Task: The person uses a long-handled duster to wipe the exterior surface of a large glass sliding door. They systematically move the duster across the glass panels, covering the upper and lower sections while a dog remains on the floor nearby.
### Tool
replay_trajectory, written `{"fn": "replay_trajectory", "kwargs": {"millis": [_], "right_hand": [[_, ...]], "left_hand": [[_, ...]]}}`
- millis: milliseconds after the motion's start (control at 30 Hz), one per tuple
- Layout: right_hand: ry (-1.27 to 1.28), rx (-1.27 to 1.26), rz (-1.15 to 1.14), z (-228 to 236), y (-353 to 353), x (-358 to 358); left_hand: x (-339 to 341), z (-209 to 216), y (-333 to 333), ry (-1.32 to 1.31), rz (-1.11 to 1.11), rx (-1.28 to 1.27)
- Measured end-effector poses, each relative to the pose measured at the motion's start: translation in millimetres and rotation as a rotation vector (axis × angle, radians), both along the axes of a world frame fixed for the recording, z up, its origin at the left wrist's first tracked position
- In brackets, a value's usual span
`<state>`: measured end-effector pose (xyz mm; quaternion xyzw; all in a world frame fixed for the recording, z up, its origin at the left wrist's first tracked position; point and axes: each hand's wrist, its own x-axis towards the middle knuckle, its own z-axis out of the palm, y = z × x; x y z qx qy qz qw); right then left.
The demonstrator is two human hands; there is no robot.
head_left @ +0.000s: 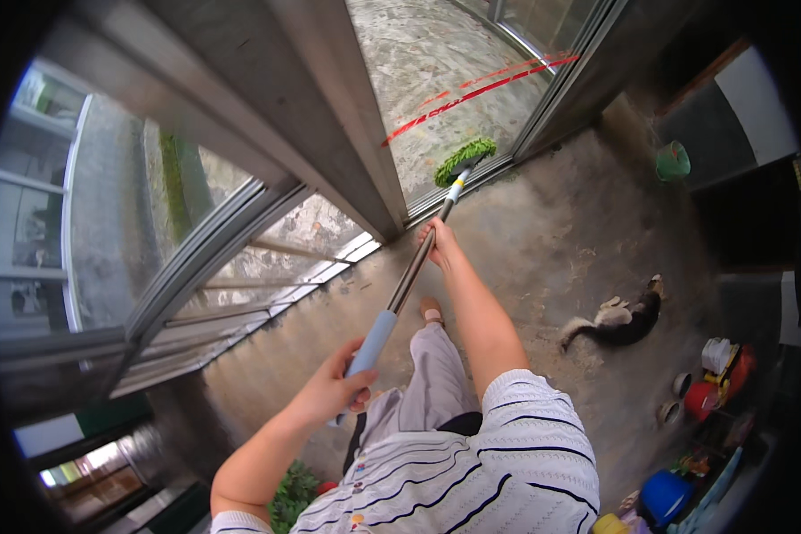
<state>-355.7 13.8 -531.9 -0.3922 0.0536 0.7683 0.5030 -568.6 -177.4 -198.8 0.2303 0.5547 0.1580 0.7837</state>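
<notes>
mop head (465,162): at foot of glass panel (498,118) | dog (630,324): on floor (543,245), right | bucket (673,162): beyond dog

One mop (404,287) with one green head (481,148) has two hands on its pole, one left hand (336,383) and one right hand (440,242). Two red stripes (481,93), one bold and one fainter, lie beyond the mop. To the mop's right are one dog (627,319), one green bucket (673,162) and two bowls (682,384).

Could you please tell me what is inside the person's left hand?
The left hand holds the light-blue grip of a mop; the stretch its fingers cover cannot be seen.
</notes>
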Motion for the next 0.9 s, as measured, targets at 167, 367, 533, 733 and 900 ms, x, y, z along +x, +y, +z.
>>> {"fn": "replay_trajectory", "kwargs": {"millis": [167, 367, 533, 733, 900], "right_hand": [[0.076, -0.078, -0.044, -44, 26, 3], [0.201, -0.070, -0.030, 52, -1, -52], [0.140, -0.111, -0.090, -3, 36, -36], [0.284, -0.207, -0.065, -135, 91, 37], [0.190, -0.243, -0.129, -152, 101, 57]], "left_hand": [[36, -7, 58, 0.185, -0.115, -0.060], [22, 112, 90, 0.337, -0.234, -0.139], [37, 69, 136, 0.371, -0.200, -0.178], [110, -55, 195, 0.266, -0.263, -0.093], [133, -82, 209, 0.280, -0.319, -0.068]]}}
